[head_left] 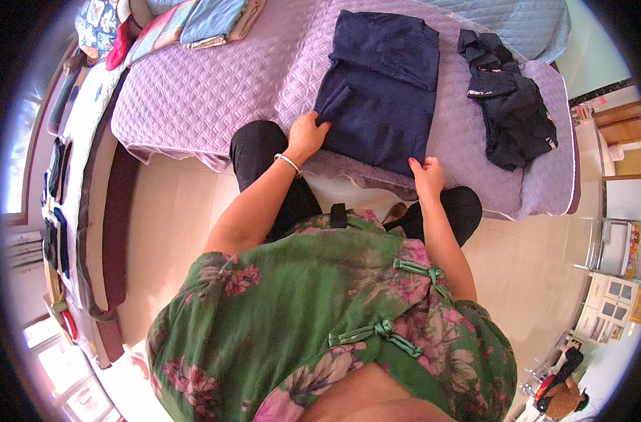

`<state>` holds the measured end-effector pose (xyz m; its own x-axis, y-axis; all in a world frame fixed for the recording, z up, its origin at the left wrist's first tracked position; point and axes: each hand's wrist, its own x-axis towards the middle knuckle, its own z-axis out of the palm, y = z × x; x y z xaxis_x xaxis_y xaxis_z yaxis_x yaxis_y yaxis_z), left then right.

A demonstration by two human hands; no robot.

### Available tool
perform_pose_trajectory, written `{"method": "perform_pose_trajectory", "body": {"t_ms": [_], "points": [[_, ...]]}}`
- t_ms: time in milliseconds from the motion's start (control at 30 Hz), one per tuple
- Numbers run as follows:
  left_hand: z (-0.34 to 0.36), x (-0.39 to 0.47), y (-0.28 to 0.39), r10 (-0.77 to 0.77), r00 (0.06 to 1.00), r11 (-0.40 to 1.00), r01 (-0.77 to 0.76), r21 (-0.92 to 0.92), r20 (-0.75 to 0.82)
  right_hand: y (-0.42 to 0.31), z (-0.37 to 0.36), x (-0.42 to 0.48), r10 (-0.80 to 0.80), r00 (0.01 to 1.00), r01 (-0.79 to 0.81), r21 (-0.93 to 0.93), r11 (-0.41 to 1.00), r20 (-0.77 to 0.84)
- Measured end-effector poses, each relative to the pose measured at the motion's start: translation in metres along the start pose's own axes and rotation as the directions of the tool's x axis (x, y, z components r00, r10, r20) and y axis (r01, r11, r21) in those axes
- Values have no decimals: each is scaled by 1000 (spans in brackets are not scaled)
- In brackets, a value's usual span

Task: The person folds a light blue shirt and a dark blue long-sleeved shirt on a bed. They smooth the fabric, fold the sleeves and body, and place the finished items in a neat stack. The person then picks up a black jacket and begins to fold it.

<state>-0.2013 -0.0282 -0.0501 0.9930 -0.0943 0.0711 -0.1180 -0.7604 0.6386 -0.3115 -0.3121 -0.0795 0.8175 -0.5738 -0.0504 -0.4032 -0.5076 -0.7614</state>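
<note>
A dark navy garment (384, 100), partly folded, lies flat on the quilted lilac bedspread (204, 100) before me. Its top part is folded over, leaving a crease across the cloth, and a narrow piece lies along its left side. At the near left corner, my left hand (306, 138) pinches the edge between thumb and fingers; a white bracelet circles that wrist. My right hand (429, 176) grips the near right corner, with the thumb on top of the fabric. The cloth lies smooth between both hands.
Right of the garment is a crumpled black garment (515, 105) bearing white lettering. Folded blue cloth (212, 24) lies at the far left of the bed, with red cloth (121, 45) beyond. Another bed (91, 174) holding dark folded clothes (57, 237) runs along the left. White cabinets (608, 308) stand at right.
</note>
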Motion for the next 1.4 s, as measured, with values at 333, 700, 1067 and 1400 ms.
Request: {"method": "perform_pose_trajectory", "body": {"t_ms": [333,700,1067,1400], "points": [[-5,-8,-12,-26,993,978,49,-203,116,3,2,-17,-61,993,78,161,984,-105],[-6,-34,-5,85,983,993,-96,-63,-160,-26,-18,-44,-212,973,212,-9,977,-88],[-24,-30,22,470,836,706,-549,447,283,-30,-13,-37,-696,696,687,-448,572,179],[-68,8,36,590,804,808,-586,62,-79,-73,-56,-5,-628,778,621,-125,774,-26]]}}
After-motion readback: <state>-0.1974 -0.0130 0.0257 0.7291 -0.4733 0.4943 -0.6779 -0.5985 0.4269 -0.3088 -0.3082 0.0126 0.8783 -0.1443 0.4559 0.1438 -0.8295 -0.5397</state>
